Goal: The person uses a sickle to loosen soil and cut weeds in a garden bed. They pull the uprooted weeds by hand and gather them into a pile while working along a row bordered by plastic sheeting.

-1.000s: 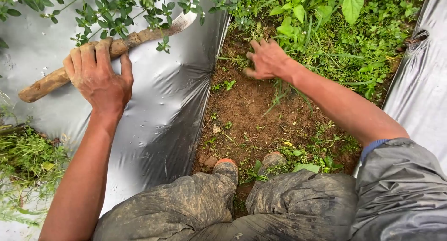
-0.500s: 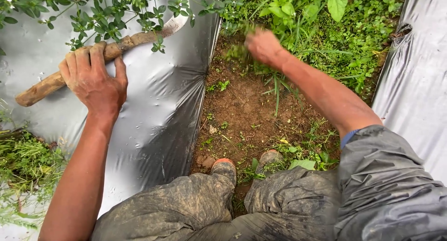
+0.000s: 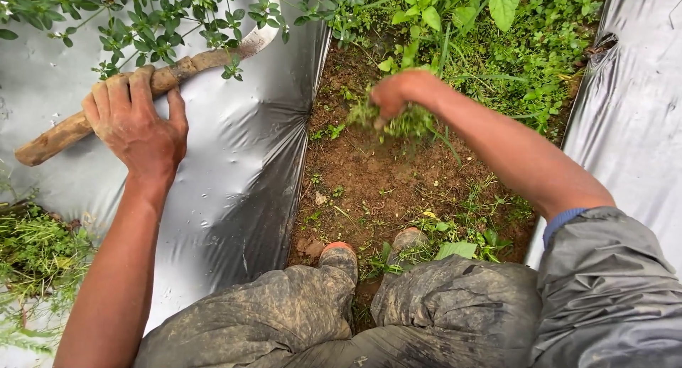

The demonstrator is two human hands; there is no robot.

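My left hand (image 3: pixel 133 123) rests on the silver plastic sheet (image 3: pixel 241 162) and grips the brown wooden handle (image 3: pixel 53 139) of a sickle, whose curved blade (image 3: pixel 259 35) runs up under leafy stems. My right hand (image 3: pixel 394 92) is closed on a tuft of green weeds (image 3: pixel 398 121), lifted above the bare brown soil strip (image 3: pixel 376 176). Roots and blades hang blurred below the fist. I crouch with muddy grey trousers (image 3: pixel 284 318) and two boot tips (image 3: pixel 339 253) at the soil's near end.
A second silver plastic sheet (image 3: pixel 639 105) lines the right side of the furrow. Dense green weeds (image 3: pixel 511 48) fill its far end. A heap of pulled greenery (image 3: pixel 35 254) lies at the left on the sheet. Small weeds (image 3: pixel 469 240) grow near my boots.
My right hand reached into the weeds at the far end, closed on a tuft and pulled it back toward me, lifting it off the soil. The left hand stayed on the sickle handle.
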